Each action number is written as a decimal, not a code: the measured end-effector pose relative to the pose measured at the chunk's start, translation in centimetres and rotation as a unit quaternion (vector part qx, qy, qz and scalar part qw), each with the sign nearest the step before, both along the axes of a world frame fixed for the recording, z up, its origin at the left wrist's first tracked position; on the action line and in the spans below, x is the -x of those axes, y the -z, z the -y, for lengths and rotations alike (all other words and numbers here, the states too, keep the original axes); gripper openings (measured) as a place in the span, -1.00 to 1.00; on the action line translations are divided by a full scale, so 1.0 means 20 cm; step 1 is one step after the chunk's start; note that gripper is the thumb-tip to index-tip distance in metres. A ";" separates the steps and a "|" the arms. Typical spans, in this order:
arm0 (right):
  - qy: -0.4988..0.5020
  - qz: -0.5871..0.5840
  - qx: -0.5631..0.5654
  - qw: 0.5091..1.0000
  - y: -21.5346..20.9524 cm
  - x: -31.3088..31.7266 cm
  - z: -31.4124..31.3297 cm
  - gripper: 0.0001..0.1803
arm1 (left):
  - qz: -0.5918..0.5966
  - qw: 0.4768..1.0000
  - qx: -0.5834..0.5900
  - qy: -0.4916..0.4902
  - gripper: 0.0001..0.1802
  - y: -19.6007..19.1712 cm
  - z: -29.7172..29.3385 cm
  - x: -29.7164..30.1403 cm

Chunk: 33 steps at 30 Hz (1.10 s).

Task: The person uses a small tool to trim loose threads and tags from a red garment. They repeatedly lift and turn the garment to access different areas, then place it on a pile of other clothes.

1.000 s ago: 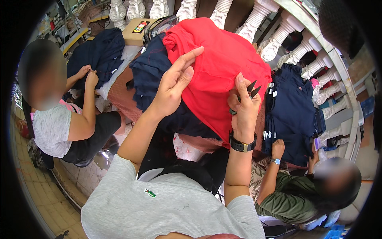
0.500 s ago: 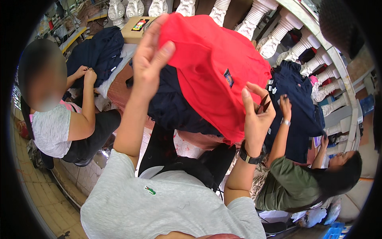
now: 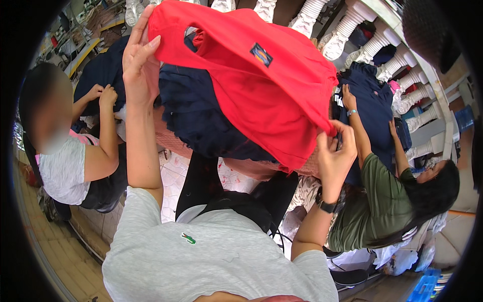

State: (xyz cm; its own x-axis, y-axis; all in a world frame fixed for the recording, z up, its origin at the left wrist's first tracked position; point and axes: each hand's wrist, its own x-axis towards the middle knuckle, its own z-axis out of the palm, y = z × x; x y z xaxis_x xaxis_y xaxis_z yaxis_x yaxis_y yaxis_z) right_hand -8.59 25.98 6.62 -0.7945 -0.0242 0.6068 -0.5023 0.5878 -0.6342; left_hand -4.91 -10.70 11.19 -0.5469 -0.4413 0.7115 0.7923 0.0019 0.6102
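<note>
A red garment (image 3: 251, 95) with a dark label is stretched up between my hands, above a pile of navy garments (image 3: 188, 110). My left hand (image 3: 141, 60) grips its upper left edge, thumb in front and fingers mostly behind the cloth. Beside that hand, an opening in the fabric shows. My right hand (image 3: 337, 153) pinches the garment's right edge between thumb and fingers. A small dark tool, which looks like thread snips (image 3: 339, 137), is tucked in the same hand and mostly hidden by the fingers.
On the left, a co-worker (image 3: 68, 161) handles dark cloth (image 3: 98, 73). At right, another co-worker in a green shirt (image 3: 387, 206) has both hands on a navy garment (image 3: 370, 105). White balusters (image 3: 347, 30) line the far side; a blue crate (image 3: 425, 287) stands lower right.
The red garment has been drawn wider and leftward, its label shifting left and up. My left hand has moved left and up; my right hand has gone from beside the cloth to pinching its edge.
</note>
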 end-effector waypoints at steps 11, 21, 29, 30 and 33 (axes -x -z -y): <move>-0.150 0.015 0.292 0.944 -0.43 0.47 0.03 -0.75 | -0.001 1.000 0.020 0.023 -0.11 -0.08 0.19 0.39; -0.201 -0.129 0.276 0.931 -0.86 0.47 0.14 -0.73 | -0.128 0.989 0.066 -0.022 -0.27 -0.35 0.15 0.37; -0.210 -0.196 0.266 0.920 -0.99 0.53 0.19 -0.68 | -0.127 0.992 0.018 -0.004 -0.13 -0.41 0.11 0.30; -0.204 -0.199 0.251 0.925 -0.98 0.54 0.20 -0.66 | -0.126 0.992 0.015 -0.004 -0.13 -0.41 0.09 0.28; -0.157 -0.188 0.168 0.955 -0.90 0.59 0.19 -0.63 | -0.141 0.989 0.008 0.041 -0.23 -0.32 -0.01 0.26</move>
